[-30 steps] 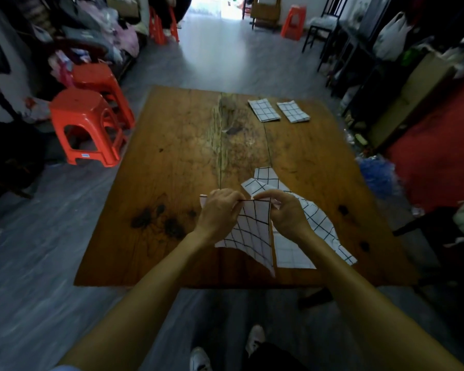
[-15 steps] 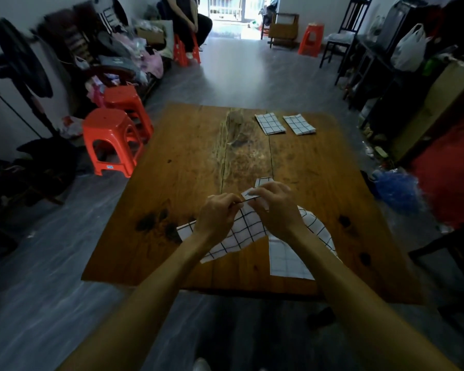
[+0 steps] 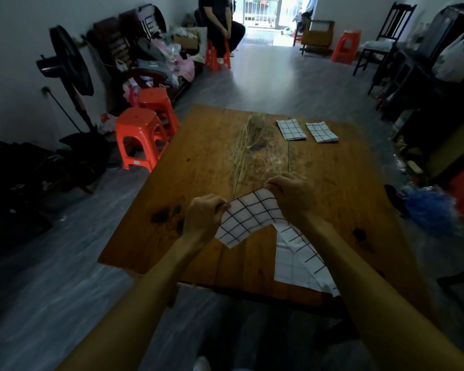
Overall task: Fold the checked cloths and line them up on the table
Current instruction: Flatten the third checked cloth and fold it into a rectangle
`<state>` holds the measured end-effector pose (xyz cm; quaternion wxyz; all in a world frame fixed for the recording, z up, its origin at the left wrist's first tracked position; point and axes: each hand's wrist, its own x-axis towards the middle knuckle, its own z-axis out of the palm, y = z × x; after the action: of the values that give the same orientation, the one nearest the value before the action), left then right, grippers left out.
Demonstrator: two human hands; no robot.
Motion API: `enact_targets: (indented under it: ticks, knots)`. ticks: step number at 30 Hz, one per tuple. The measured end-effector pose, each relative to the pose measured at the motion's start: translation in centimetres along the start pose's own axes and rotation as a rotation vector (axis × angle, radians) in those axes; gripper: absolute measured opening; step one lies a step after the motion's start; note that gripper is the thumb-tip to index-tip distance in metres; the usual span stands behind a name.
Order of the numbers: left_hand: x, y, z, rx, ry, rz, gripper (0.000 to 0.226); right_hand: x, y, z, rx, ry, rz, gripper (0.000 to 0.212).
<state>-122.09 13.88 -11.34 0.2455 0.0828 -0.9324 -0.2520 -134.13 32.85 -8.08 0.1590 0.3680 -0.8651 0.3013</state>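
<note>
A white cloth with a black check (image 3: 248, 218) is stretched between my two hands over the near half of the wooden table (image 3: 214, 162). My left hand (image 3: 202, 216) pinches its left corner and my right hand (image 3: 292, 198) pinches its far right corner. Under my right forearm lies another checked cloth (image 3: 300, 261), unfolded, reaching the table's front edge. Two folded checked cloths (image 3: 291, 129) (image 3: 321, 132) lie side by side at the far right of the table.
Two orange plastic stools (image 3: 142, 135) stand close to the table's left side. A standing fan (image 3: 70, 62) and piled clutter line the left wall. A person sits on a stool (image 3: 220, 28) at the back. Dark furniture and bags crowd the right.
My hands have moved apart and spread the held cloth wide, the right hand going farther out over the table. The camera has tilted up, showing more of the room.
</note>
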Motion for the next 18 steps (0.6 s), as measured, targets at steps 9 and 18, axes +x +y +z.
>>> enact_targets:
  ticks: [9,18]
  knots:
    - [2.6,3.5,0.5,-0.198,0.005,0.069,0.014,0.4,-2.8,0.4,0.129,-0.060,-0.107,0.014]
    - [1.8,2.8,-0.3,-0.339,-0.036,0.007,0.010,-0.4,-1.6,-0.8,0.229,0.012,0.059,0.007]
